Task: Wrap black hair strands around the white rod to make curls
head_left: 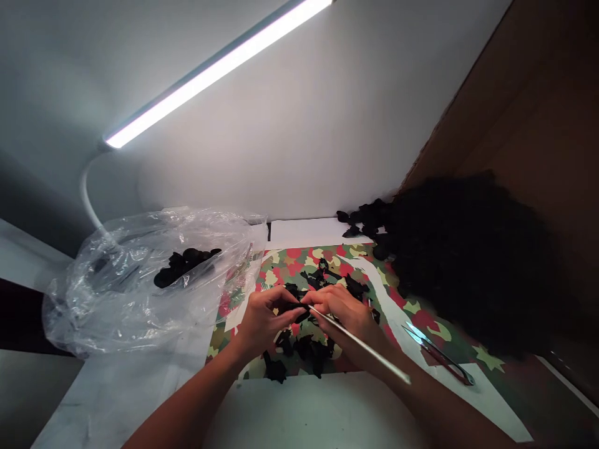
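Note:
My left hand (266,318) pinches a small black piece (302,310), soft or rubbery in look, between thumb and fingers. In my right hand (344,312) is a thin pale stick-like tool (365,347); its rear end points down to the right and its tip meets the black piece. Both hands are close together above a camouflage-patterned sheet (218,337). Black scraps (311,352) lie on the sheet below the hands, and more scraps (322,274) lie just beyond them. The exact shape of the held piece is hidden by my fingers.
A clear plastic bag (126,312) at the left holds several black pieces (182,265). To the right rises a large dark pile (468,262) against a brown cardboard panel (552,112). Metal tweezers (437,352) lie right of my hands. A lit lamp (219,72) hangs overhead.

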Available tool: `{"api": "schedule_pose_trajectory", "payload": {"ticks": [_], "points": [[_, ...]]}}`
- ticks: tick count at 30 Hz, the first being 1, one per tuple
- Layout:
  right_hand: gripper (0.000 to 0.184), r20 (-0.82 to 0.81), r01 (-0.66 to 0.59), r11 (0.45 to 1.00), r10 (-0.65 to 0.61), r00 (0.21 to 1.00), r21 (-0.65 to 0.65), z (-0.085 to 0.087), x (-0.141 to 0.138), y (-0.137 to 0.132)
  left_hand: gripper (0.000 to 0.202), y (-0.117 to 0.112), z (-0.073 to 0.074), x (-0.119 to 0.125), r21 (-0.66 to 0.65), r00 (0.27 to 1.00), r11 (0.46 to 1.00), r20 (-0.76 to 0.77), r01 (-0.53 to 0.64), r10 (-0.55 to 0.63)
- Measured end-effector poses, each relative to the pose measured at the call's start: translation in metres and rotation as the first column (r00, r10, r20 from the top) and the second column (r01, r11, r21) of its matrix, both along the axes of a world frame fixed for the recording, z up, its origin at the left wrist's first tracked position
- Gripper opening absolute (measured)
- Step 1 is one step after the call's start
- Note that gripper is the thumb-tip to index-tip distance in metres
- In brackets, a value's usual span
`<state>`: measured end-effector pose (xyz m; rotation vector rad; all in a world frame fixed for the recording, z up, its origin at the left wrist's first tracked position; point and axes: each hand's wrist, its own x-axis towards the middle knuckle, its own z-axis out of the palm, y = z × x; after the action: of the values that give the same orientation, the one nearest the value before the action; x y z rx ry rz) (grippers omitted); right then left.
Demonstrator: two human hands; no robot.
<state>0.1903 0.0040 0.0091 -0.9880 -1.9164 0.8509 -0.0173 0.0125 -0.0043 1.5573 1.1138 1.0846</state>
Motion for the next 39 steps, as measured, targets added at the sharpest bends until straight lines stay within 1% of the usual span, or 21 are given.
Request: {"api": "schedule_pose_trajectory", "payload": {"ticks": [2,3,5,7,9,11,16,17,19,21,23,28,30,32,36,37,38,39], "points": [[0.019,0.015,0.075,0.995,-0.077,0.997,0.069,-0.003,-0.002,0.000,0.022,0.000,-0.002,-0.001,-0.037,0.998,0.999,0.068,-0.004,0.006],[0.018,0.014,0.115,0.990,-0.116,0.993,0.076,-0.003,-0.002,0.000,0.022,0.000,-0.002,-0.002,-0.053,0.994,0.999,0.106,-0.006,0.012],[0.016,-0.002,0.182,0.983,-0.182,0.983,0.012,-0.002,-0.001,0.001,0.022,0.000,-0.002,-0.004,-0.082,0.984,0.997,0.177,-0.009,0.023],[0.014,-0.066,0.220,0.970,-0.228,0.972,-0.101,0.000,0.002,0.001,0.021,0.000,-0.001,-0.005,-0.110,0.969,0.994,0.245,0.007,0.020],[0.018,-0.145,0.225,0.955,-0.255,0.956,-0.193,0.001,0.005,0.003,0.022,0.001,-0.001,-0.005,-0.144,0.947,0.989,0.323,0.041,0.008],[0.021,-0.196,0.215,0.949,-0.262,0.945,-0.230,0.000,0.006,0.005,0.024,0.002,-0.001,-0.004,-0.169,0.916,0.983,0.402,0.074,0.000],[0.021,-0.191,0.215,0.940,-0.269,0.944,-0.263,0.000,0.004,0.007,0.031,0.005,-0.004,-0.002,-0.181,0.823,0.973,0.567,0.141,-0.013],[0.022,-0.183,0.225,0.937,-0.278,0.943,-0.268,0.000,0.004,0.006,0.033,0.005,-0.003,-0.001,-0.206,0.803,0.966,0.596,0.155,-0.001],[0.024,-0.166,0.240,0.933,-0.290,0.943,-0.266,0.001,0.003,0.005,0.036,0.005,-0.002,0.000,-0.303,0.765,0.934,0.642,0.187,0.055],[0.026,-0.151,0.246,0.937,-0.289,0.945,-0.249,0.001,0.003,0.005,0.040,0.005,-0.001,0.002,-0.417,0.740,0.880,0.662,0.227,0.122],[0.028,-0.133,0.250,0.942,-0.283,0.950,-0.225,0.001,0.003,0.006,0.042,0.005,-0.001,0.003,-0.484,0.726,0.835,0.669,0.262,0.160],[0.025,-0.106,0.240,0.945,-0.269,0.957,-0.224,0.000,0.005,0.008,0.038,0.003,-0.006,0.003,-0.525,0.703,0.795,0.687,0.305,0.184],[0.022,-0.100,0.247,0.944,-0.273,0.957,-0.218,-0.001,0.005,0.009,0.038,0.003,-0.006,0.003,-0.526,0.696,0.790,0.694,0.315,0.185],[0.026,-0.100,0.256,0.943,-0.282,0.954,-0.214,-0.004,0.006,0.011,0.037,0.003,-0.005,0.002,-0.518,0.683,0.794,0.706,0.317,0.188],[0.047,-0.067,0.274,0.932,-0.297,0.953,-0.239,-0.015,0.019,0.024,0.041,0.002,-0.004,0.005,-0.524,0.653,0.793,0.724,0.311,0.222],[0.053,-0.045,0.305,0.926,-0.322,0.946,-0.225,-0.018,0.025,0.029,0.041,0.002,-0.003,0.005,-0.517,0.645,0.798,0.730,0.308,0.225],[0.060,-0.030,0.360,0.912,-0.373,0.927,-0.198,-0.021,0.031,0.034,0.041,0.003,-0.003,0.005,-0.501,0.641,0.812,0.736,0.301,0.217],[0.064,-0.009,0.400,0.898,-0.408,0.913,-0.181,-0.024,0.036,0.039,0.042,0.004,-0.002,0.003,-0.468,0.641,0.838,0.741,0.281,0.199]]}}
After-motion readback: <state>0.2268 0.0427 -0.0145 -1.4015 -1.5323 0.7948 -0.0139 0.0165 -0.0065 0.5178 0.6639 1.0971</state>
